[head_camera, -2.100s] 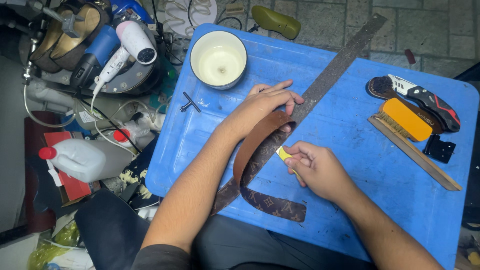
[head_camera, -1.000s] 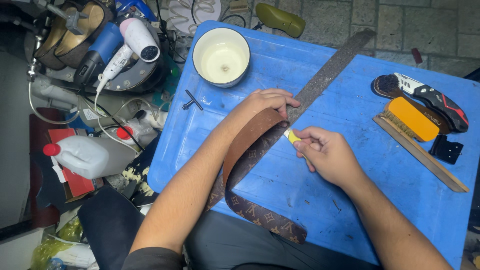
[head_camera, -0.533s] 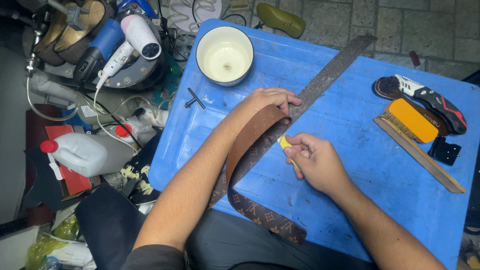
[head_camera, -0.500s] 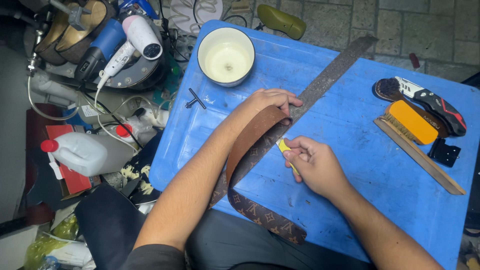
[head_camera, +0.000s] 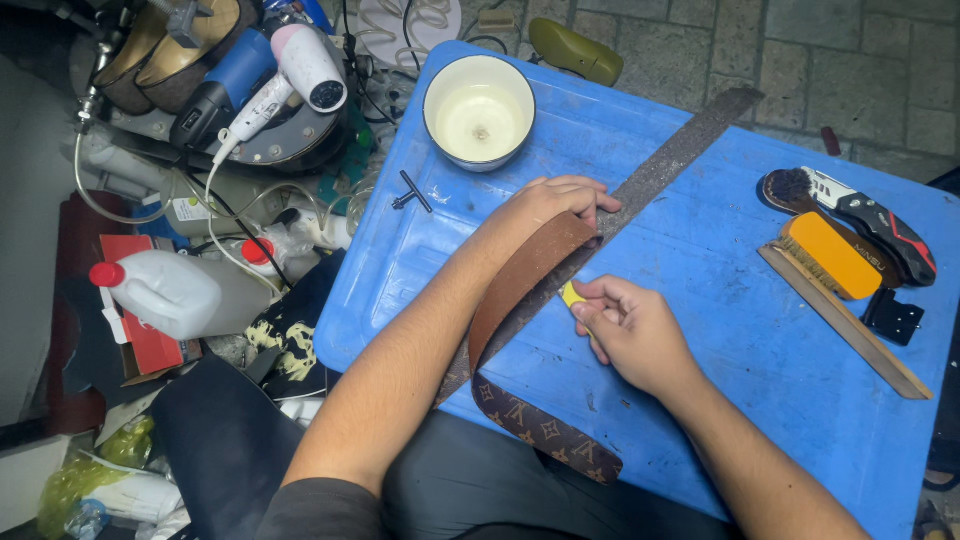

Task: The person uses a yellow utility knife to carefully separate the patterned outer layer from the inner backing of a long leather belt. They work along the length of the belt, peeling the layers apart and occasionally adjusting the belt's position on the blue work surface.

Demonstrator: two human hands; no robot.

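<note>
A brown leather strap with a patterned dark end lies bent over a long rusty metal ruler on the blue plastic table. My left hand presses the strap down onto the ruler, fingers flat. Just to its right, my right hand is closed around a small yellow-tipped tool whose tip touches the strap's edge beside the ruler.
A white bowl of pale liquid stands at the table's far left. A yellow brush, a utility knife and a wooden stick lie at the right. On the floor left: a hair dryer, a white jug, clutter.
My right hand with the yellow-tipped tool slid up along the strap's edge, then back down towards me. My left hand stayed pressed on the strap.
</note>
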